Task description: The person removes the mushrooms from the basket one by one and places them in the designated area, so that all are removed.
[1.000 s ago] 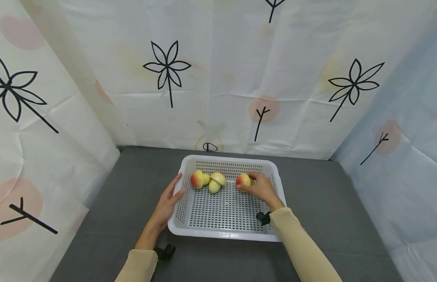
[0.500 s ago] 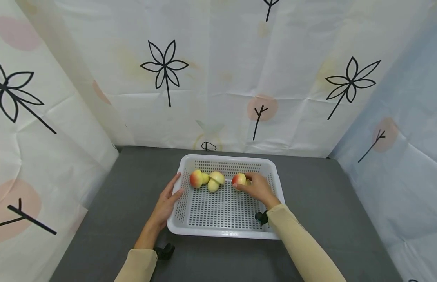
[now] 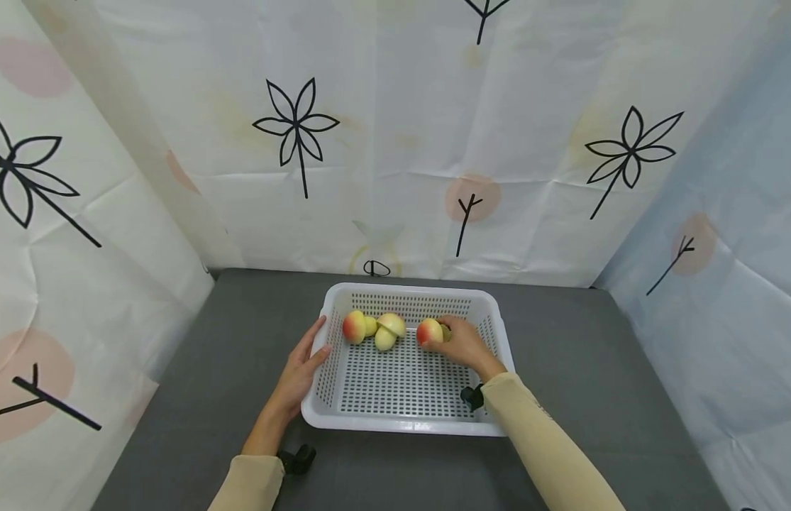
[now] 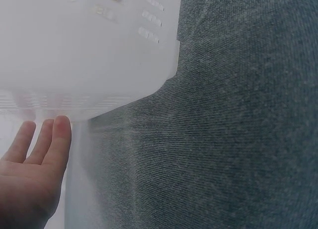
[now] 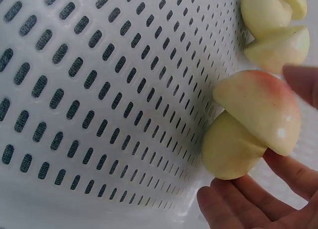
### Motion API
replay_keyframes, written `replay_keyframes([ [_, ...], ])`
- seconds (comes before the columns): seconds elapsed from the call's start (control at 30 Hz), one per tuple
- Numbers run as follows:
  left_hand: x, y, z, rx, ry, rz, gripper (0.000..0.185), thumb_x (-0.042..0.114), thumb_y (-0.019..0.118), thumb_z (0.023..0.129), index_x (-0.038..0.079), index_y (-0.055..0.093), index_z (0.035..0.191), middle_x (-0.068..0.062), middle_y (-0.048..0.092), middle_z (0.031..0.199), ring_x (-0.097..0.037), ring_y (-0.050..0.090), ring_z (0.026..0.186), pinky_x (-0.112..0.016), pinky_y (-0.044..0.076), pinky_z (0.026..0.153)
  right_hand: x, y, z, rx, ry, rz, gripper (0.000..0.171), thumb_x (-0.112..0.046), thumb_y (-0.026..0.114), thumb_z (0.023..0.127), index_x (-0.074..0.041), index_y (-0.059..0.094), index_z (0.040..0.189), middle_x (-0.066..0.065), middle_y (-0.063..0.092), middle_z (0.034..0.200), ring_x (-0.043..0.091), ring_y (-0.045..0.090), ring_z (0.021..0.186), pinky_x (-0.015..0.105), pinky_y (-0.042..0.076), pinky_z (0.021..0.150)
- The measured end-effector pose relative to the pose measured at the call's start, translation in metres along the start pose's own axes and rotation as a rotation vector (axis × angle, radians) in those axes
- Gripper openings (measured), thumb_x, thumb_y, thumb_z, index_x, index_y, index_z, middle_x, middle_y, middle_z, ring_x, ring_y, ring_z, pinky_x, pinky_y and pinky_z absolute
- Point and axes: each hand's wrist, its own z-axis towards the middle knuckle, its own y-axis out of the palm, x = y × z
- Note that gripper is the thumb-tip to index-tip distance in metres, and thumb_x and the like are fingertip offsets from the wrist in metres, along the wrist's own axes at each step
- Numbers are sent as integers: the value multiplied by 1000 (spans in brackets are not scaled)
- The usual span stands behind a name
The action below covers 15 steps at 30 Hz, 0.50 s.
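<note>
A white perforated basket [image 3: 401, 426] sits on the dark grey table [image 3: 580, 369]. My right hand [image 3: 457, 343] reaches into its far right part and pinches cut apple pieces [image 3: 429, 331], red-skinned and yellow. In the right wrist view, the held apple pieces [image 5: 258, 122] are two wedges lying against the basket floor [image 5: 99, 90], with my fingers [image 5: 238, 206] under them. More apple wedges [image 3: 376, 329] lie just left of them, near the basket's far wall. My left hand [image 3: 303, 363] rests with straight fingers [image 4: 47, 139] against the basket's left side [image 4: 99, 50].
Patterned white sheets [image 3: 382, 142] wall in the table at the back and on both sides. Bare grey cloth [image 4: 223, 139] spreads left, right and in front of the basket. The near half of the basket floor holds nothing.
My right hand has shifted the held apple pieces a little to the left, closer to the other wedges. The left hand stays on the basket's side.
</note>
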Motion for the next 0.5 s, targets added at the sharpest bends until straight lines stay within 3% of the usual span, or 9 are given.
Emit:
replay_keyframes([
  [0.3,-2,0,-1,-3,3,-2,63,24,53,107,32,24,163,-5,21,167,-46,41,135,-60,46,96,-2,5,-1,-43,40,36,56,-33,85,84,-2,63,125,10,67,115,21,61,93,41,52,82],
  [0.5,-2,1,-1,-2,7,-7,63,24,53,107,31,24,163,-4,22,167,-45,40,136,-59,46,96,-2,4,-1,-46,45,25,60,-30,86,82,-1,62,128,11,67,118,22,62,97,43,52,88],
])
